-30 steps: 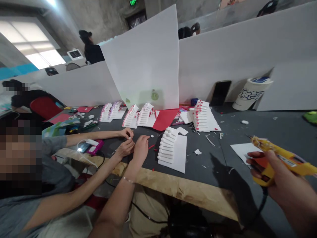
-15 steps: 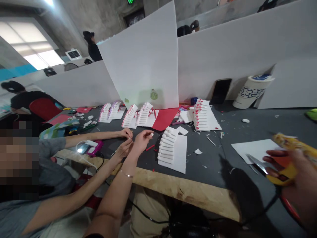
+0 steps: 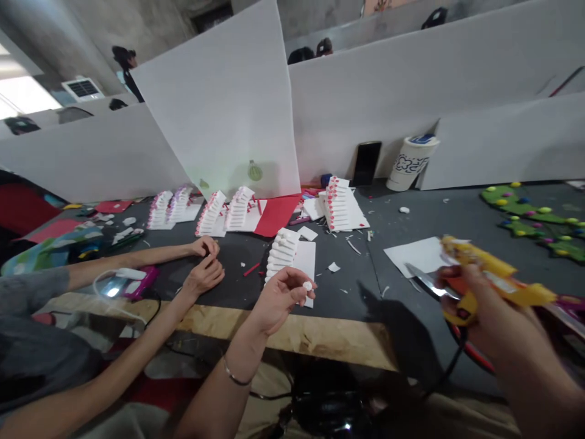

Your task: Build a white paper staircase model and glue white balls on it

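Observation:
My left hand pinches a small round white piece between thumb and fingertips; its exact kind is too small to make out. Just behind it, partly covered, stands a fan-like row of cotton swabs on a white card. At the right, my right hand is wrapped round a yellow glue gun with a black cord. A pointed metal blade reaches out beside those fingers, over a white sheet. Whether it is held or lying cannot be told.
To the left, a co-worker's hands meet at the dark table. Further back are red-tipped swab rows, red paper, a paper cup and a phone. Green felt pieces with coloured dots lie at right.
My left hand has moved right, away from the co-worker's hands, to in front of the swab card, with the white piece. The view has turned right, bringing the green felt pieces further in.

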`<state>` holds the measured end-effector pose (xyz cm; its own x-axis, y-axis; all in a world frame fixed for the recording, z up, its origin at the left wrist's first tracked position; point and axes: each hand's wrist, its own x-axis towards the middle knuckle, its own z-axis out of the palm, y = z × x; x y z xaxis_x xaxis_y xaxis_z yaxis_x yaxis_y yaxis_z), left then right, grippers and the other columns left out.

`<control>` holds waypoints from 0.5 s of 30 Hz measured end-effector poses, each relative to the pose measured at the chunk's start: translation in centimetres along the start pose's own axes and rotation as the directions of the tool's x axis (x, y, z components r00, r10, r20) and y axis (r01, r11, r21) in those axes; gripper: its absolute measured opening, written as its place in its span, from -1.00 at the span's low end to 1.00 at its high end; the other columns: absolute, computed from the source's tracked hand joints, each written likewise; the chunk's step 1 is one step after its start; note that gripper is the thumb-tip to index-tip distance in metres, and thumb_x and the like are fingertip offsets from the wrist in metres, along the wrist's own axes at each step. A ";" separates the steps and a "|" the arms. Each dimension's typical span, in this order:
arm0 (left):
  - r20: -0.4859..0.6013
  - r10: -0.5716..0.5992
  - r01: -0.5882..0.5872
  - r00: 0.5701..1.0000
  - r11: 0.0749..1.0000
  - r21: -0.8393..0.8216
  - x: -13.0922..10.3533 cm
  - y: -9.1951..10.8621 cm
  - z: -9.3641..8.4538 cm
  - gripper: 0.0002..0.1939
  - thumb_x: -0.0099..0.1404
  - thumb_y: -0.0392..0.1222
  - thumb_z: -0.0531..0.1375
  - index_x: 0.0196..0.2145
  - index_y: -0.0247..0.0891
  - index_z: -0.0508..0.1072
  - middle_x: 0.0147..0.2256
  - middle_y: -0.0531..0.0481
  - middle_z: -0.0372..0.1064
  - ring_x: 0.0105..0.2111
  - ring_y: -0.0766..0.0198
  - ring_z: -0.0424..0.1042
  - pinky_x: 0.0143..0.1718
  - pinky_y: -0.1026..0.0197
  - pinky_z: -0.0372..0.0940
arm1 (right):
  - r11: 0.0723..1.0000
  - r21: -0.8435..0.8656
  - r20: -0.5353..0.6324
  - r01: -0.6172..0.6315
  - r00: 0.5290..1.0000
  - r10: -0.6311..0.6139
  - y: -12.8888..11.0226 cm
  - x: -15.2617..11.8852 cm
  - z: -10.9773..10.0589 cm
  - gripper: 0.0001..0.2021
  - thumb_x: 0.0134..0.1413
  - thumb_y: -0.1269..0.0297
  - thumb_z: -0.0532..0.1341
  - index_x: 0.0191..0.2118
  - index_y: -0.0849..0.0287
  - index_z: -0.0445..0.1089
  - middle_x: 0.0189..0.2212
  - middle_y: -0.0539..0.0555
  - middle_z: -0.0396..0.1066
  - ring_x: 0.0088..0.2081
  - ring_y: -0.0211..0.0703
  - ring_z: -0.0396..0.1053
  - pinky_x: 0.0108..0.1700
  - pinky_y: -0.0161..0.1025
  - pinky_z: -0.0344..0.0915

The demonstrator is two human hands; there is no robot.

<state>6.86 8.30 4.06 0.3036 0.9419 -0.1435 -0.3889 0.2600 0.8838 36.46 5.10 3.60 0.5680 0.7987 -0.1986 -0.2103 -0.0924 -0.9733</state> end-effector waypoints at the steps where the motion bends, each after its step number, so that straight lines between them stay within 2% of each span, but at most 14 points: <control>1: -0.003 0.001 -0.001 1.000 1.000 0.014 0.2 -0.3 0.3 -0.68 -0.07 -0.21 0.48 -0.34 -0.31 0.53 -0.38 -0.03 0.50 -0.45 0.37 0.44 -0.51 0.39 0.21 | 1.000 0.015 0.075 -0.014 0.997 0.013 0.3 -0.3 0.2 -0.46 -0.34 -0.16 0.43 -0.23 0.05 0.40 -0.37 -0.01 0.38 -0.43 -0.24 0.31 -0.65 -0.44 0.15; 3: -0.008 -0.008 0.009 1.000 1.000 0.021 0.5 -0.9 0.7 -0.66 -0.05 -0.17 0.47 -0.30 -0.32 0.56 -0.37 -0.05 0.50 -0.43 0.36 0.44 -0.46 0.36 0.25 | 1.000 -0.013 0.225 -0.006 0.974 0.008 1.1 -0.8 0.5 -0.54 -0.19 -0.14 0.39 -0.23 0.04 0.41 -0.40 -0.03 0.36 -0.49 -0.28 0.27 -0.69 -0.45 0.08; 6: -0.012 -0.038 0.038 0.999 0.999 0.000 0.8 -1.6 1.2 -0.70 -0.01 -0.12 0.45 -0.33 -0.32 0.57 -0.37 -0.06 0.49 -0.42 0.36 0.43 -0.41 0.33 0.26 | 0.995 -0.092 0.344 0.042 0.939 -0.008 2.1 -1.2 0.7 -0.63 -0.02 -0.13 0.30 -0.29 0.08 0.39 -0.44 -0.04 0.33 -0.62 -0.39 0.17 -0.70 -0.43 0.05; 8: -0.034 -0.043 0.042 0.999 0.999 -0.019 0.9 -1.9 1.3 -0.70 -0.04 -0.13 0.47 -0.37 -0.32 0.57 -0.38 -0.04 0.48 -0.43 0.40 0.40 -0.42 0.36 0.24 | 0.988 -0.132 0.378 0.086 0.925 -0.030 2.3 -1.4 0.8 -0.61 0.01 -0.15 0.26 -0.32 0.11 0.38 -0.48 -0.06 0.30 -0.67 -0.43 0.10 -0.71 -0.42 0.03; 12: -0.035 -0.088 0.085 0.995 0.994 -0.071 0.9 -2.1 1.3 -0.68 -0.05 -0.14 0.47 -0.35 -0.32 0.56 -0.52 0.05 0.38 -0.54 0.50 0.27 -0.49 0.42 0.15 | 0.975 -0.173 0.423 0.139 0.905 -0.054 1.9 -1.8 1.1 -0.59 0.04 -0.17 0.22 -0.34 0.14 0.38 -0.51 -0.05 0.30 -0.67 -0.40 0.13 -0.70 -0.40 0.07; 15: -0.022 -0.117 0.112 0.993 0.983 -0.142 0.8 -2.0 1.6 -0.69 0.02 -0.16 0.44 -0.26 -0.28 0.55 -0.46 0.03 0.39 -0.49 0.48 0.31 -0.50 0.44 0.15 | 0.956 -0.228 0.428 0.186 0.901 -0.073 1.8 -2.2 1.3 -0.60 0.04 -0.15 0.21 -0.34 0.14 0.40 -0.52 -0.02 0.34 -0.68 -0.37 0.16 -0.69 -0.38 0.12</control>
<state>9.30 8.21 2.86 0.3277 0.9096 -0.2554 -0.4718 0.3917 0.7899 33.80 3.91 2.46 0.1860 0.9808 -0.0588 0.0861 -0.0759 -0.9934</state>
